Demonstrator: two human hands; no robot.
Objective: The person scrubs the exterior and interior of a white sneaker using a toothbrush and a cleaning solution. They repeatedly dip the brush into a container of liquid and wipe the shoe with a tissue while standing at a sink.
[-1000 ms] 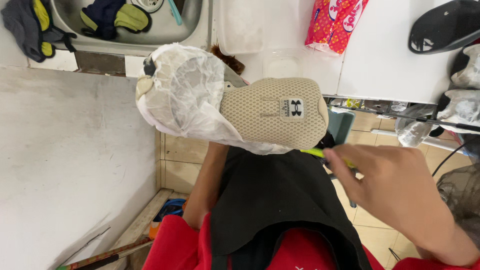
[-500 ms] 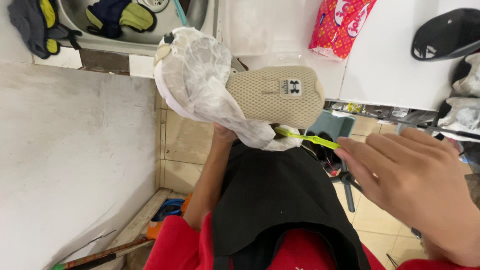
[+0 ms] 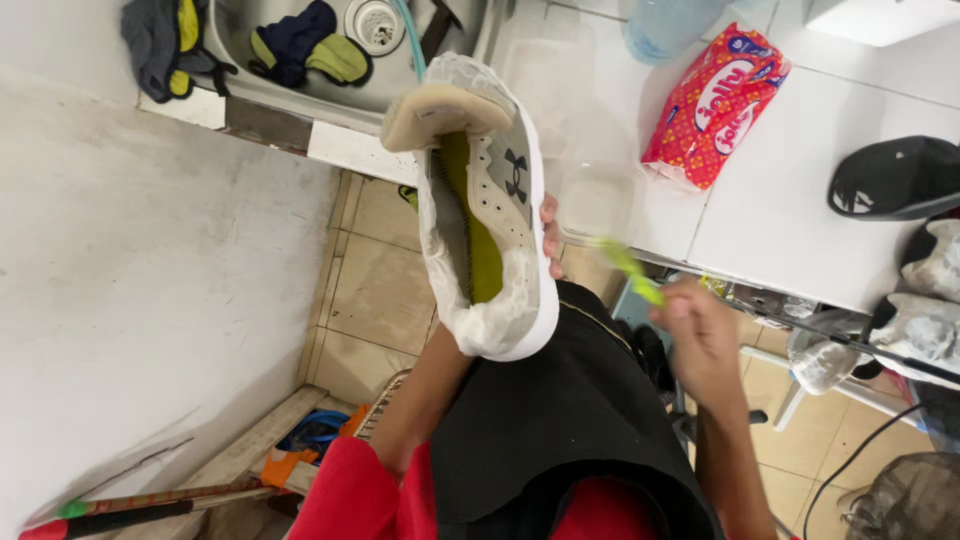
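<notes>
The left hand [image 3: 549, 232] grips a beige sneaker [image 3: 485, 200] from behind, only its fingertips showing at the shoe's right edge, and holds it up in front of the person's chest, above the black apron [image 3: 545, 410] and the tiled floor [image 3: 375, 290]. The sneaker is turned so that its opening faces the camera: the yellow-green insole [image 3: 480, 245] shows inside, the tongue [image 3: 445, 110] sticks up at the top, and thin white tissue paper [image 3: 490, 315] clings around the lower end and the sides (wrinkled and partly see-through). The shoe's white sole edge [image 3: 545, 320] runs down its right side. The right hand [image 3: 700, 335] is closed around a lime-green brush handle [image 3: 630, 272], blurred in this view, which points up and left toward the sneaker but stands just apart from it. Behind the shoe is a steel sink [image 3: 300, 80] holding dark blue and yellow-green cloths [image 3: 305, 45] beside the round drain strainer [image 3: 373, 18], with another grey and yellow cloth [image 3: 160, 45] draped over its left rim. On the white counter [image 3: 780, 200] to the right lie a clear plastic tub [image 3: 595, 200], a red and pink patterned packet [image 3: 715, 105] and a black shoe [image 3: 895, 178]. A red-handled stick [image 3: 150, 500] lies at the foot of the grey wall [image 3: 140, 280].
</notes>
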